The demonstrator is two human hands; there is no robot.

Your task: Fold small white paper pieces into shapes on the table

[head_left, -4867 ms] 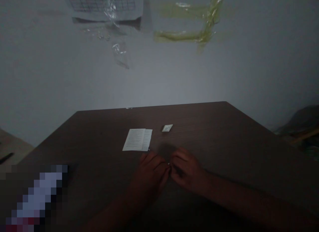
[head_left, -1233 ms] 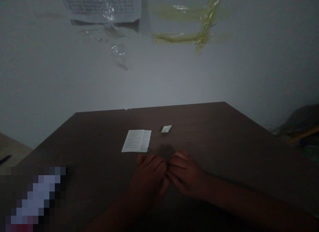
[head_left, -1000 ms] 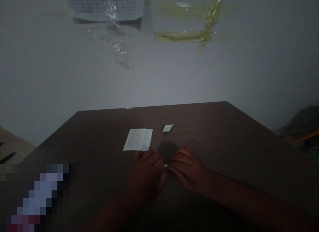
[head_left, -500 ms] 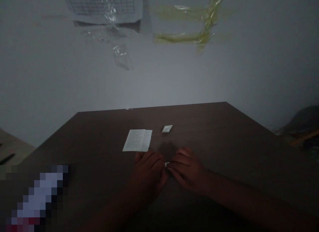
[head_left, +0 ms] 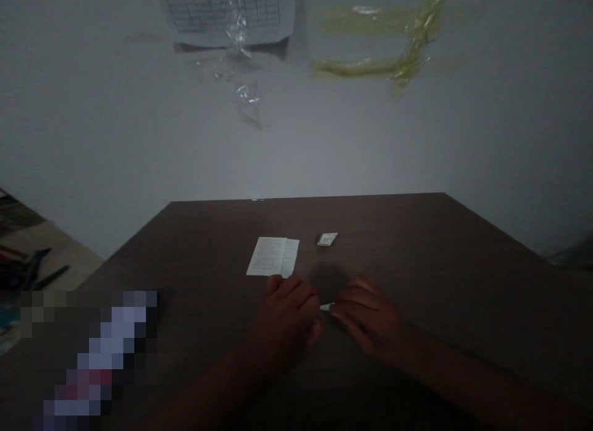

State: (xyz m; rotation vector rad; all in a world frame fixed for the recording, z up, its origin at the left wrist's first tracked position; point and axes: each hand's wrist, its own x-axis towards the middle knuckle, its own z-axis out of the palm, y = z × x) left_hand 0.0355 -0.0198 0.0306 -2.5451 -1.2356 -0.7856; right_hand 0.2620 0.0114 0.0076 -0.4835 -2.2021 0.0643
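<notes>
Between my two hands a small white piece, perhaps paper (head_left: 327,307), shows as a thin strip; most of it is hidden by fingers. My left hand (head_left: 293,310) is closed on its left end, knuckles up. At the other end, my right hand (head_left: 368,313) pinches it between thumb and fingers. Just beyond my left hand lies a printed, folded paper sheet (head_left: 267,256), flat on the dark brown table (head_left: 393,233). Farther back and to the right rests a small folded white packet or paper piece (head_left: 327,239), apart from both hands.
A pixelated, blurred-out object (head_left: 113,338) lies at the table's left front. Behind the table stands a pale wall (head_left: 352,141) with a taped-up gridded sheet (head_left: 222,11) and yellowish tape (head_left: 361,68). Dark items (head_left: 34,273) sit on the floor at the left.
The whole view has shifted, so the table and hands appear farther right. My hands are slightly farther apart, and more of the white strip shows between them.
</notes>
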